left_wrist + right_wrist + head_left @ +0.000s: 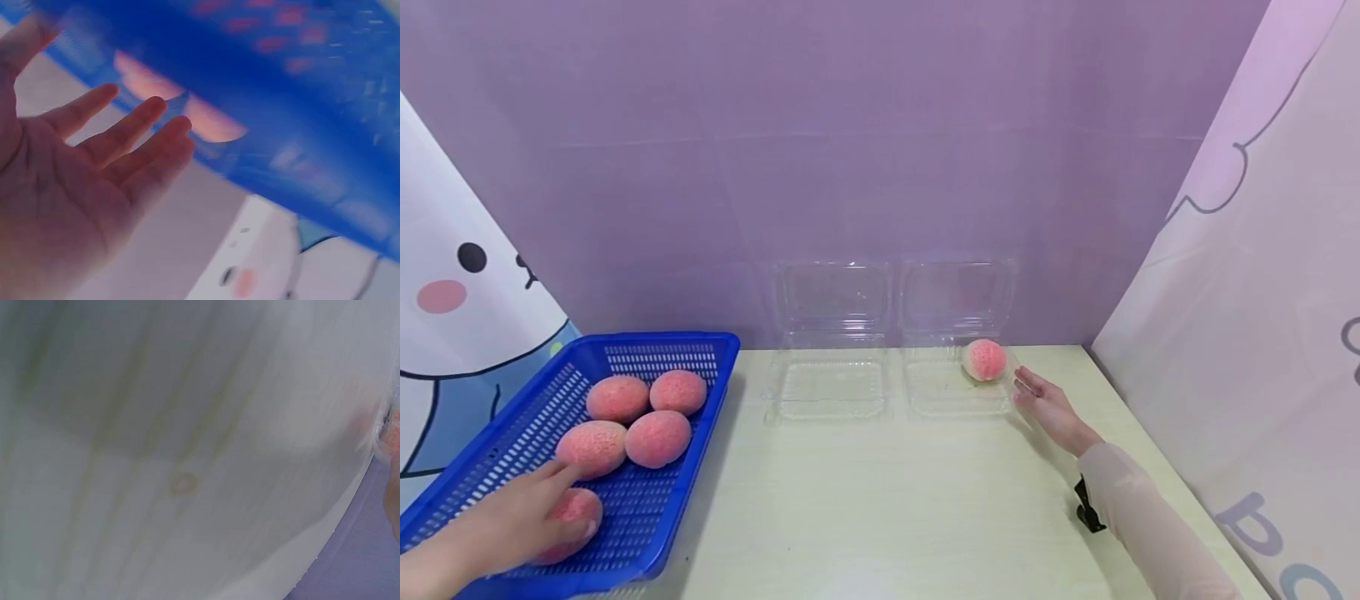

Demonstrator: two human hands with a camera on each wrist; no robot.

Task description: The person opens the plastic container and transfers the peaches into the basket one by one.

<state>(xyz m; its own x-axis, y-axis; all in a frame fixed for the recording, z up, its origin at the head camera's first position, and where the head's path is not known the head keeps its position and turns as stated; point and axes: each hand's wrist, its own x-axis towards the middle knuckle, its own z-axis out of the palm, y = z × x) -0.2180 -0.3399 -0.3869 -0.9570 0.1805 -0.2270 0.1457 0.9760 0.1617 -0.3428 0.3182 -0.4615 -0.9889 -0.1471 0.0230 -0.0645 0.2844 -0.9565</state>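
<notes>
My left hand (512,517) is over the near end of the blue basket (730,358), thumb and fingers spread about a pink peach (578,505). In the left wrist view the left hand's fingers (134,128) are loosely extended and the palm holds nothing. Several more peaches (658,438) lie in the basket beyond it. My right hand (1052,412) stays just right of an open clear clamshell box (936,396), fingers extended and holding nothing. One peach (985,360) sits in that box's base at the right. The right wrist view shows only a sliver of hand.
A second open clear clamshell box (833,387) stands to the left of the first, its lid raised against the purple backdrop (865,167). The pale wood-grain table (880,500) stretches in front. Printed cloth walls (1247,333) border both sides.
</notes>
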